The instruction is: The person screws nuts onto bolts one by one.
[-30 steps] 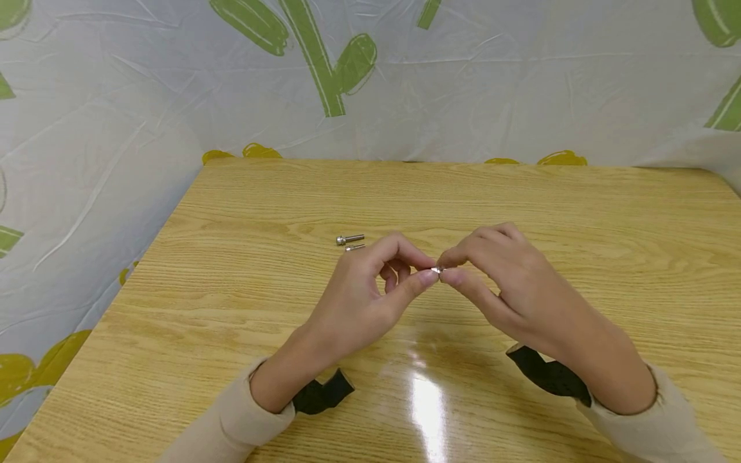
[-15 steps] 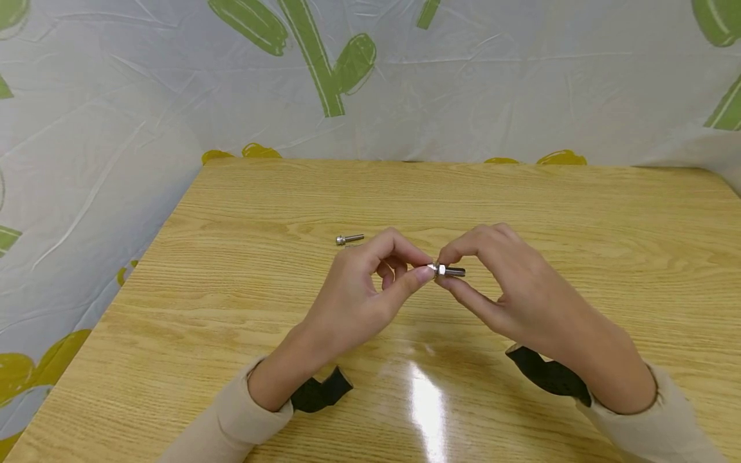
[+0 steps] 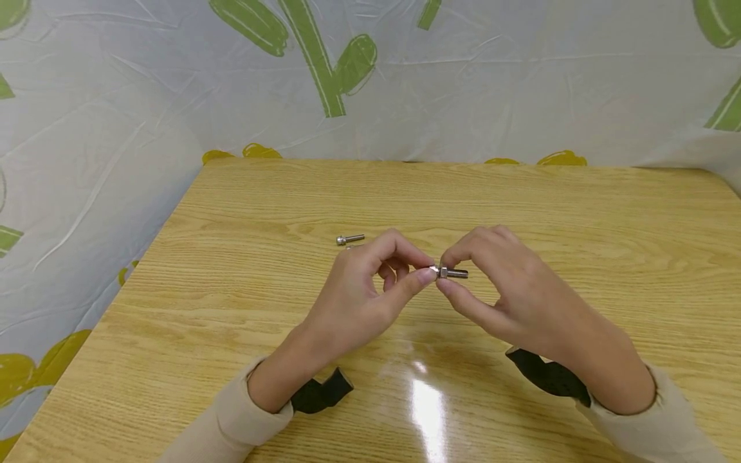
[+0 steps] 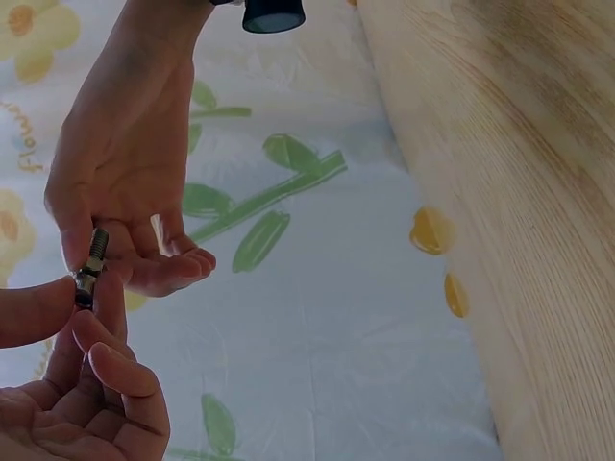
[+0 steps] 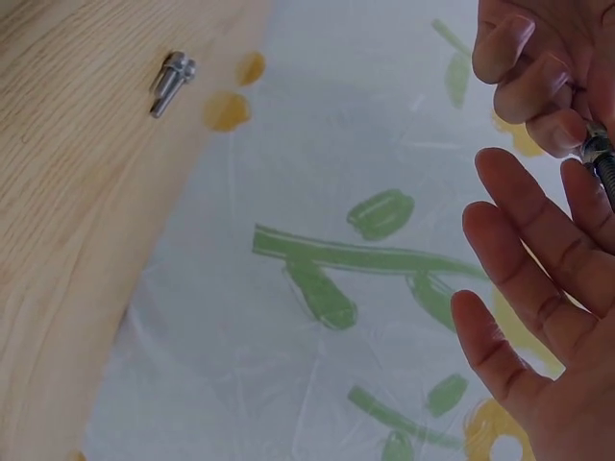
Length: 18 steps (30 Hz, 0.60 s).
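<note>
A silver bolt (image 3: 459,274) lies sideways between the two hands above the table, its threaded end pointing right. A hex nut (image 3: 443,272) sits around its shank, close to the head. My left hand (image 3: 361,296) pinches the head between thumb and forefinger, covering most of it. On the nut, the right hand (image 3: 515,292) has its thumb and forefinger at opposite sides, the other fingers loosely bent. The left wrist view also shows the bolt (image 4: 98,248) between both hands; at the right wrist view's edge the bolt (image 5: 603,165) is partly cut off.
Left of the hands, a second bolt (image 3: 350,239) lies on the wooden table (image 3: 260,206). Another bolt (image 3: 350,247) beside it is mostly hidden behind the left hand. A patterned cloth (image 3: 451,96) hangs behind the table and along its left side.
The right fingers first covered the shank, then spread and shifted, leaving nut and thread visible. They now sit closer around the nut. The left hand keeps its pinch, moving only slightly.
</note>
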Available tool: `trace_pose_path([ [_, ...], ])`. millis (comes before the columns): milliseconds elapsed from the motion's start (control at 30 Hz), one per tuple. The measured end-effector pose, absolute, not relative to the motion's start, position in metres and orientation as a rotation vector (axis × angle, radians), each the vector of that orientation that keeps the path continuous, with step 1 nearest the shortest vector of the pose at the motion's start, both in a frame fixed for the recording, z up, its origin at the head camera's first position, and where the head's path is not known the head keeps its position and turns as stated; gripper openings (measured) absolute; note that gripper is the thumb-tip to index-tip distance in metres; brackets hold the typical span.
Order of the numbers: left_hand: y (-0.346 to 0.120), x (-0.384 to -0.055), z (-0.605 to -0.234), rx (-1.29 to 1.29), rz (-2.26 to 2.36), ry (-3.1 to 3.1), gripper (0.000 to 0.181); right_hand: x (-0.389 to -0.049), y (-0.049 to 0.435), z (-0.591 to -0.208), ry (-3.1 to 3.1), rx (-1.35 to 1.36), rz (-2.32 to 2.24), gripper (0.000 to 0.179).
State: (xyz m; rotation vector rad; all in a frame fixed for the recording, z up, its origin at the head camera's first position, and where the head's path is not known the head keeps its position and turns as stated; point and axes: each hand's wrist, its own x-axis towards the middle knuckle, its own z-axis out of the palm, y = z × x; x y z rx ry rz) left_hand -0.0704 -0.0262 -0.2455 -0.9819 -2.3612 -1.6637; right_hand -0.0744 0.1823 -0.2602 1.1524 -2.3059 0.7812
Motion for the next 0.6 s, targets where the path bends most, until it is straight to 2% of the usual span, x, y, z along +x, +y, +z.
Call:
trace_pose_path([
  [167,-0.0252,-0.0689,-0.2449,-0.985,-1.667,-2.377,0.008,-0.0695,0.1766,-0.2501,-2.308,1.166,0.782,0.031],
  [433,-0.0244,-0.0683,-0.2458,-0.988,-1.673,-2.375,0.008,-0.0701,0.1771,-0.2499,-2.304,1.172,0.771,0.036],
  [600,-0.0256,-0.0695,-0.2470,-0.992,-1.658,-2.370,0.008,-0.0711,0.1790,-0.2505,-2.303,1.155,0.783,0.030],
])
